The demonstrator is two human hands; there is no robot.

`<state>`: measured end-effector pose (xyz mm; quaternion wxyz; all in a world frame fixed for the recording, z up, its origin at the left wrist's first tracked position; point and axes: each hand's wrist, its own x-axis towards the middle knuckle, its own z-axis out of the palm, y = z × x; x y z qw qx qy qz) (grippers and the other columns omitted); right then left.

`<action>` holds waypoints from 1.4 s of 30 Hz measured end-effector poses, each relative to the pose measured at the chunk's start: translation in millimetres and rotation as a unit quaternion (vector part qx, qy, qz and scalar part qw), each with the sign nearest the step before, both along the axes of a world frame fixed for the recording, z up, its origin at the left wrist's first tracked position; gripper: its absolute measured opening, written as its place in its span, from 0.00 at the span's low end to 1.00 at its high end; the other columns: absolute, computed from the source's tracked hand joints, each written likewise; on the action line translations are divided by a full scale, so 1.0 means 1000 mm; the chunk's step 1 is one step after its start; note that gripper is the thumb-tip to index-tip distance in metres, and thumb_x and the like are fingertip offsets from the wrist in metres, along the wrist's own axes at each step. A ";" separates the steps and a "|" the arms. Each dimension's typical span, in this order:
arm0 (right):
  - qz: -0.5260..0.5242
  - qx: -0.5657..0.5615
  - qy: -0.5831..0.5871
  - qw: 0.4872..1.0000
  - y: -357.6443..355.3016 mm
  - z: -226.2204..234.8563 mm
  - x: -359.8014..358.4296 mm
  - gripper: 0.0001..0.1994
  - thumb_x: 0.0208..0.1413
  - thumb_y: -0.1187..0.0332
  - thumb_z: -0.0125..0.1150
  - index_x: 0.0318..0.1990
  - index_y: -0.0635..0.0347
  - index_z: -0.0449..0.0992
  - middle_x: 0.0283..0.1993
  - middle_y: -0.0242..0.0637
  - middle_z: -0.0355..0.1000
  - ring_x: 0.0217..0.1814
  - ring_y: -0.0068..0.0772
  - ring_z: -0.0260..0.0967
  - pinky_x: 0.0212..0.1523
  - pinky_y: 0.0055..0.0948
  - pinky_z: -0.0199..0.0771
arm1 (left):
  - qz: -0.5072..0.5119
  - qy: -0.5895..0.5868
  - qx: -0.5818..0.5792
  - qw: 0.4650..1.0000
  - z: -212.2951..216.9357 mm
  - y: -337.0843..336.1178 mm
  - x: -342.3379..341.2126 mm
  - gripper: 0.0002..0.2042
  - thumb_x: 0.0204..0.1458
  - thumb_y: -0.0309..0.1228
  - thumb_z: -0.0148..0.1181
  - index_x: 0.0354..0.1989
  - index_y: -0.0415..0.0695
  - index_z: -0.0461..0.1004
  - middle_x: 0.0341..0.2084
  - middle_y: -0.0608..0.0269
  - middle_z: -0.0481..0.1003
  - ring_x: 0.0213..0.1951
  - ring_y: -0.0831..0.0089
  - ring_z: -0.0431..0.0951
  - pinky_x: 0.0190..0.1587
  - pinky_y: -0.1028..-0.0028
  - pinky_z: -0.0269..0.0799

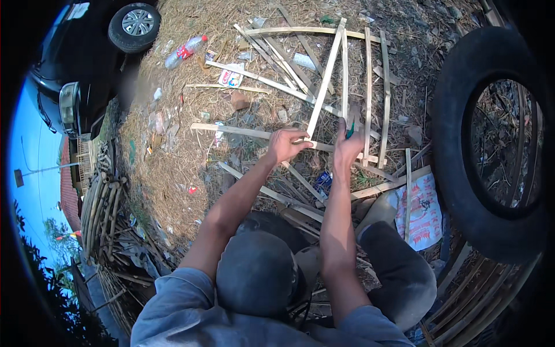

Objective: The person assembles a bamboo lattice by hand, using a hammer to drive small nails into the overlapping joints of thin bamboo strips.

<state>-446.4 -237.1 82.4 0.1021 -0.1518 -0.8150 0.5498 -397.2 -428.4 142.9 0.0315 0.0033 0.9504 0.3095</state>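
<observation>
Gripping, left hand: left hand (286, 146) at the near end of the diagonal slat (328, 78); grip pinched together on that end, thumb and fingertips touching it.
Right hand: right hand (348, 149) just right of the diagonal slat's near end; grip curled round a slim green object (350, 132), kind unclear, mostly hidden by the fingers.
Diagonal slat: pale, straight, wooden; leans rightward toward its far end. Chief reference for all places below.
Crosswise slat: pale crosswise slat (231, 130) runs left and right of the diagonal slat's near end, passing by both hands.
Neighbour slat: narrow slat (345, 75) just right of the diagonal slat, the two close at their far ends.
Right-side pair: two slats (368, 87) farther right of the diagonal slat, roughly side by side.
Curved slat: bowed slat (289, 29) crossing near the diagonal slat's far end.
Litter: plastic bottle (185, 52) with red label, well left of the diagonal slat; blue wrapper (324, 180) nearer the body than its near end.
Tyre: large black tyre (454, 144), well right of the diagonal slat.
Sack: white sack (425, 214) with red print, right of and nearer than the diagonal slat.
Vehicle: dark vehicle's wheel (137, 26), far left of the diagonal slat.
Ground: dry, straw-strewn ground (162, 115) left of the diagonal slat.
</observation>
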 end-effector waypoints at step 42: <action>0.111 0.093 -0.168 0.975 -0.017 -0.086 0.032 0.19 0.48 0.59 0.79 0.27 0.67 0.79 0.26 0.52 0.78 0.31 0.50 0.79 0.40 0.46 0.79 | 0.018 -0.010 0.084 0.996 -0.138 -0.017 -0.022 0.06 0.57 0.36 0.67 0.40 0.51 0.84 0.36 0.56 0.84 0.41 0.52 0.84 0.44 0.55 0.78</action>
